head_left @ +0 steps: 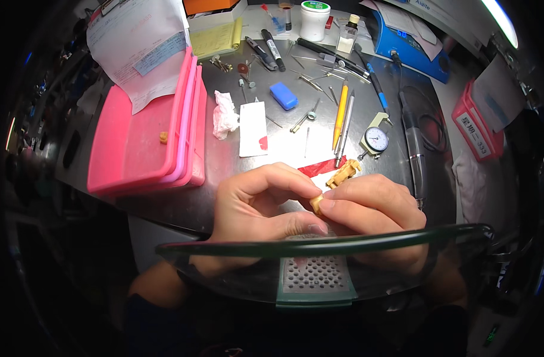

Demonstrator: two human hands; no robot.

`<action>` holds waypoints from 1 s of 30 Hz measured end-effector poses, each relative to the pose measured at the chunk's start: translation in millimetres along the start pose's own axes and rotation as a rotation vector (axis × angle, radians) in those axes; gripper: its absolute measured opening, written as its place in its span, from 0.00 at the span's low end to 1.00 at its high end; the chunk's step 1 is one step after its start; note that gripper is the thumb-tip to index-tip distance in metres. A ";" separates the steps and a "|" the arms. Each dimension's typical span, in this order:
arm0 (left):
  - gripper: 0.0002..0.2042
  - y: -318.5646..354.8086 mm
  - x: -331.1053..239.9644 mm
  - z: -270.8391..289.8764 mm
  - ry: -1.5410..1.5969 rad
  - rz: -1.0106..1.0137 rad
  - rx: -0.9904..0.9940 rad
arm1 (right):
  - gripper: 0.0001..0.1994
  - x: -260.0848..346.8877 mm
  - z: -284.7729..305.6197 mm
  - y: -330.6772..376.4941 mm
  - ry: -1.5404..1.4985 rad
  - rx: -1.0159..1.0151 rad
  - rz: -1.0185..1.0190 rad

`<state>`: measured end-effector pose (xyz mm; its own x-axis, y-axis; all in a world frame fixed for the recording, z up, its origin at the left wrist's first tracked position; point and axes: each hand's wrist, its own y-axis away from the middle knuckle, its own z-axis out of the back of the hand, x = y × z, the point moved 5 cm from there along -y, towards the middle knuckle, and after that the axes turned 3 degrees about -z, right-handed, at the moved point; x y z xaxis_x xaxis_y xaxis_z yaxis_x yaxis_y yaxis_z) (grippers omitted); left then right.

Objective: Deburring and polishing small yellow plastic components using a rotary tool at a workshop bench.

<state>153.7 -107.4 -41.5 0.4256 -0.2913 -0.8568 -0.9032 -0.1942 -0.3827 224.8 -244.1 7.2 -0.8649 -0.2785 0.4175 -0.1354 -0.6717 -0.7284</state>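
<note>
A small tan piece [317, 204], which looks like a tooth die from a dental model, is pinched between my two hands. My left hand [245, 199] curls round it from the left, with the index fingertip at its top and the thumb below. From the right, the thumb and index finger of my right hand [382, 205] press on the same piece. Just beyond the right fingers lies a tan dental model section [343, 174] on a white surface. A strip of red articulating paper [317, 169] is beside it. My fingers partly hide the small piece.
A green-edged clear shield [325, 238] crosses in front of my wrists, above a perforated plate [316, 275]. Stacked pink trays [129, 160] stand left. Beyond my hands lie a blue block [283, 96], a yellow pencil [340, 116], a dial caliper [376, 138], a handpiece [412, 149] and burs.
</note>
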 end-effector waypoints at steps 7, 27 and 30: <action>0.10 1.9 -0.2 4.7 -0.002 -0.021 -0.070 | 0.13 -2.8 0.4 0.1 0.010 -0.093 -0.066; 0.10 4.8 -1.9 1.0 -0.061 -0.075 -0.076 | 0.14 -2.9 2.6 -1.8 -0.015 -0.054 -0.071; 0.10 4.5 -0.6 -0.1 -0.048 -0.073 -0.071 | 0.13 -4.4 2.0 1.8 -0.062 -0.121 -0.050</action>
<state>149.4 -108.2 -42.7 0.4857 -0.2293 -0.8435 -0.8630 -0.2794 -0.4209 229.3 -245.4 5.1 -0.8248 -0.2913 0.4846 -0.2380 -0.5987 -0.7648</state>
